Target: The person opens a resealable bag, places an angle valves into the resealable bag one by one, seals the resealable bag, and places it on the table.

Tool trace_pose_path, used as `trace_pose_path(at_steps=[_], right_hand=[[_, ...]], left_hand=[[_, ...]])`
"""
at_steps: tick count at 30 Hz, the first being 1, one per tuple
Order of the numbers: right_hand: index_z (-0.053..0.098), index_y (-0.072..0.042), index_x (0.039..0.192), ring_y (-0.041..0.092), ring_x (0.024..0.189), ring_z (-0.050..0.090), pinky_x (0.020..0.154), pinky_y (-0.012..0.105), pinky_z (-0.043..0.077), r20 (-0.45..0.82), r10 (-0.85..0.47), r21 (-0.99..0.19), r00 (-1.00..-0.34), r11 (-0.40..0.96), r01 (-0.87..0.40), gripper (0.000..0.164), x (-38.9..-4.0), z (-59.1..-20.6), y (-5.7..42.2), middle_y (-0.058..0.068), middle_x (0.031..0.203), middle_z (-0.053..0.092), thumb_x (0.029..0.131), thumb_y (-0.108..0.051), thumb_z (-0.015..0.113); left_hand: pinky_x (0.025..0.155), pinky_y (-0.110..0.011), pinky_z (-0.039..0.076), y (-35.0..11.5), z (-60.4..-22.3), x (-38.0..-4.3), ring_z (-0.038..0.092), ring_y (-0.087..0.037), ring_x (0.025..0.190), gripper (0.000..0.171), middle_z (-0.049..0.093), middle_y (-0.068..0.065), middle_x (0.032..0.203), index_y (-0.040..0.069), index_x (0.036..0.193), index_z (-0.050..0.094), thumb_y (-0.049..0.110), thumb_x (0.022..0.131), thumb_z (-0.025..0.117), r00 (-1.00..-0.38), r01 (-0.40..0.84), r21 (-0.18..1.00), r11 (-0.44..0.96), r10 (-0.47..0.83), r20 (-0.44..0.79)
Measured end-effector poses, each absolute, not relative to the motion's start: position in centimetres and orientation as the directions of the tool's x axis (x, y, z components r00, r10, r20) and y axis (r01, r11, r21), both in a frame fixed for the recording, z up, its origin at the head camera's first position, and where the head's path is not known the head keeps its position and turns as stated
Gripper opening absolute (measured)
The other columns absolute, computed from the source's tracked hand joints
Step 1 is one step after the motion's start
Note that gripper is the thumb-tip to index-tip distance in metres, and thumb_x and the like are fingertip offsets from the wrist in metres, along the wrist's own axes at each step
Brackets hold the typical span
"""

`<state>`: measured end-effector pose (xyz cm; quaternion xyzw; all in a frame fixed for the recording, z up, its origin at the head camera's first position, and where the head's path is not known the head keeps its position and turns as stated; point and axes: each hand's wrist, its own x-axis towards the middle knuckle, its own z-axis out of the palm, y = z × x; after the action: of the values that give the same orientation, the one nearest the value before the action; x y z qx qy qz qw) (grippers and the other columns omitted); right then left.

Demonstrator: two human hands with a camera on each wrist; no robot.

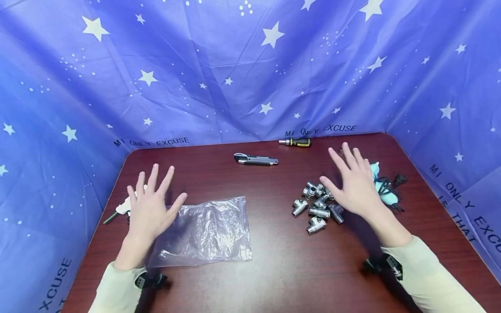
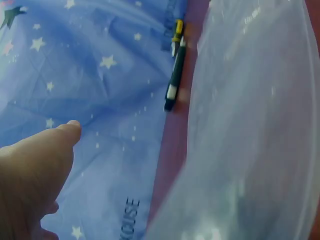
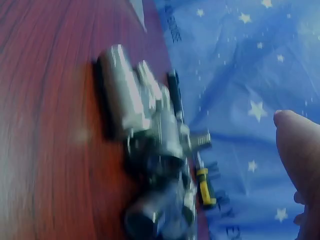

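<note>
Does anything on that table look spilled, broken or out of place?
Nothing plainly stands out. The shiny silver metal pipe fittings lie in a loose jumble, and the clear rectangular plastic bag is wrinkled, but I see no spill or obvious damage.

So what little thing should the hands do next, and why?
Maybe the left hand should pinch the clear plastic bag: that hand is empty and near the bag, which lies flat, while the metal fittings sit clustered outside it on the table.
</note>
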<state>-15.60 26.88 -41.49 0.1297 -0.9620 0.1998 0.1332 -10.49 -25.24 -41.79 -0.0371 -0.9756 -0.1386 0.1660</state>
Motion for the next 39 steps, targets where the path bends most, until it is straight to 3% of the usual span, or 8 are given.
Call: trace_pose_path(at_steps=[6,11,15,21,24,28,35,39], right_hand=[[0.034,-0.025,0.168,0.053,0.158,0.027,0.121,0.076,0.029,0.316,-0.273,-0.391,-0.908,0.835,-0.387,0.075,-15.3,-40.7,23.9,0.023,0.175,0.024,0.103,-0.036,0.068],[0.035,-0.025,0.168,0.049,0.153,0.040,0.119,0.069,0.039,0.305,-0.334,-0.409,-0.892,0.800,-0.440,0.074,-15.3,-40.3,21.7,0.020,0.173,0.032,0.103,-0.031,0.070],[0.040,-0.021,0.166,0.045,0.149,0.047,0.120,0.063,0.042,0.313,-0.400,-0.388,-0.861,0.774,-0.501,0.072,-15.1,-40.5,19.9,0.022,0.165,0.044,0.102,-0.031,0.071],[0.046,-0.013,0.161,0.036,0.135,0.063,0.114,0.054,0.052,0.334,-0.478,-0.369,-0.812,0.727,-0.580,0.068,-14.4,-41.3,16.8,0.020,0.146,0.064,0.101,-0.031,0.072],[0.047,-0.008,0.160,0.035,0.125,0.069,0.108,0.050,0.057,0.336,-0.514,-0.376,-0.789,0.695,-0.613,0.070,-13.8,-41.8,15.4,0.021,0.140,0.068,0.099,-0.029,0.073],[0.052,-0.004,0.155,0.032,0.115,0.074,0.103,0.047,0.060,0.317,-0.542,-0.395,-0.778,0.670,-0.628,0.066,-13.2,-42.6,14.0,0.020,0.135,0.072,0.097,-0.026,0.076],[0.073,-0.003,0.124,0.020,0.093,0.076,0.087,0.038,0.065,0.283,-0.633,-0.373,-0.721,0.620,-0.690,0.033,-12.5,-44.3,12.0,0.006,0.105,0.078,0.095,-0.017,0.076],[0.077,-0.007,0.108,0.014,0.081,0.072,0.077,0.033,0.063,0.252,-0.674,-0.372,-0.694,0.595,-0.713,0.016,-12.1,-44.8,11.1,0.002,0.094,0.076,0.094,-0.015,0.076]], left_hand=[[0.117,-0.075,0.037,-22.5,-42.0,-10.7,0.048,-0.055,0.144,0.072,0.050,-0.024,0.161,0.019,0.156,0.056,0.047,0.093,0.073,-0.881,0.204,0.289,0.935,0.047,0.471],[0.101,-0.061,0.057,-19.8,-42.0,-10.8,0.063,-0.046,0.130,0.064,0.065,-0.018,0.148,0.014,0.145,0.068,0.045,0.090,0.078,-0.843,0.251,0.336,0.908,0.034,0.537],[0.086,-0.055,0.063,-17.5,-42.1,-10.8,0.070,-0.040,0.121,0.059,0.072,-0.015,0.139,0.012,0.139,0.072,0.043,0.089,0.080,-0.846,0.316,0.353,0.881,0.094,0.524],[0.083,-0.050,0.065,-15.0,-42.8,-10.3,0.078,-0.036,0.106,0.043,0.081,-0.012,0.119,0.010,0.122,0.081,0.036,0.088,0.082,-0.872,0.376,0.365,0.852,0.192,0.451],[0.070,-0.045,0.064,-14.1,-43.5,-9.8,0.080,-0.030,0.087,0.030,0.083,-0.008,0.100,0.011,0.107,0.085,0.032,0.086,0.083,-0.886,0.368,0.376,0.850,0.199,0.419],[0.055,-0.038,0.056,-13.0,-44.2,-9.6,0.070,-0.018,0.065,0.016,0.078,0.002,0.078,0.018,0.087,0.082,0.034,0.084,0.083,-0.901,0.362,0.372,0.855,0.218,0.375],[0.045,-0.028,0.040,-11.4,-45.5,-9.1,0.049,-0.006,0.051,0.036,0.054,0.014,0.056,0.029,0.064,0.060,0.052,0.081,0.080,-0.945,0.302,0.328,0.895,0.236,0.226],[0.045,-0.030,0.040,-10.9,-46.2,-9.0,0.050,-0.008,0.052,0.039,0.053,0.014,0.057,0.029,0.061,0.056,0.054,0.080,0.079,-0.957,0.281,0.305,0.910,0.239,0.168]])
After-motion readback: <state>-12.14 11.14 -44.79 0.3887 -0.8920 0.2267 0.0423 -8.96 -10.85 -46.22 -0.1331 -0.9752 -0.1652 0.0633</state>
